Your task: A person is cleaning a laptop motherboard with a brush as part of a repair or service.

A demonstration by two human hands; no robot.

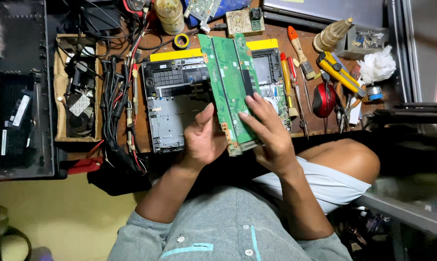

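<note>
A long green circuit board is held up over an opened laptop chassis on the workbench. My left hand grips the board's lower left edge, thumb on its face. My right hand holds the lower right part, fingers spread across the board's front. The board tilts slightly, its top end reaching toward the back of the bench. The chassis shows grey and black inner parts, with yellow tape strips along its far edge.
Screwdrivers, a brush, a yellow utility knife, red-handled pliers and a crumpled tissue lie to the right. A bundle of cables and a cardboard tray sit left. A black device stands far left.
</note>
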